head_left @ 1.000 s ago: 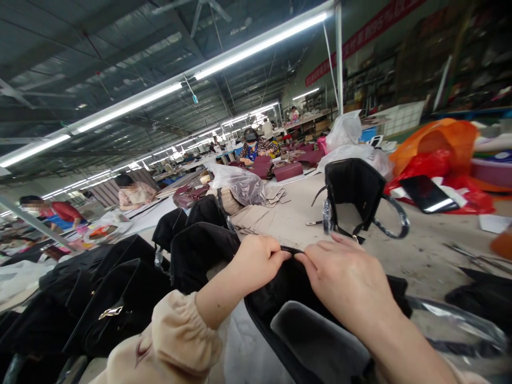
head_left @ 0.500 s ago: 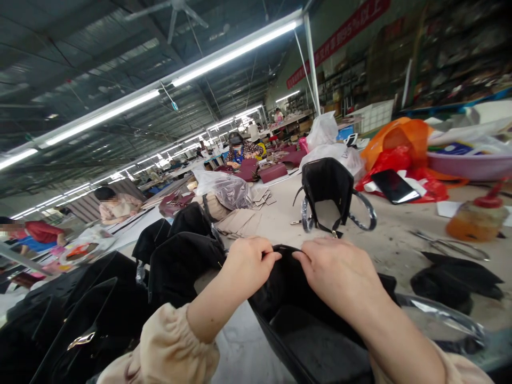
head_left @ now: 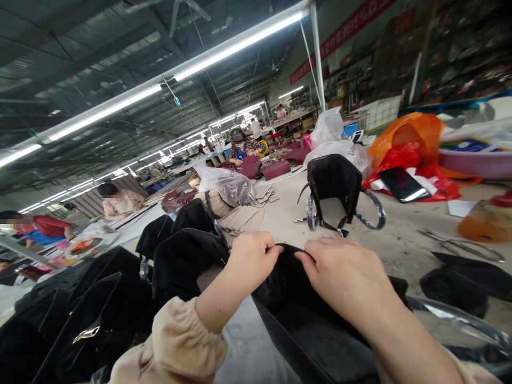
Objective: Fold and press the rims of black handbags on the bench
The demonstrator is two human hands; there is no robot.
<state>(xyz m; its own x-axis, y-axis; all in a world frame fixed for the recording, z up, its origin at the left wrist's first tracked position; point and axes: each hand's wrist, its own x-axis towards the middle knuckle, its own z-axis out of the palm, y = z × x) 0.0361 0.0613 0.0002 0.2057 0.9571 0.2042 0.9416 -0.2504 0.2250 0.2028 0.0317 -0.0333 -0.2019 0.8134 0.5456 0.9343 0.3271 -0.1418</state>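
Two hands (head_left: 256, 260) (head_left: 349, 277) still on one bag (head_left: 285, 288)

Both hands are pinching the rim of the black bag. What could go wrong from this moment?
1. The left hand and right hand pinch only the far rim of the black bag; the soft edge might slip from the grip.
2. The standing bags crowd the left side; the sleeve could tip one over.
3. What look like scissors lie on the right; a swung bag might catch them.
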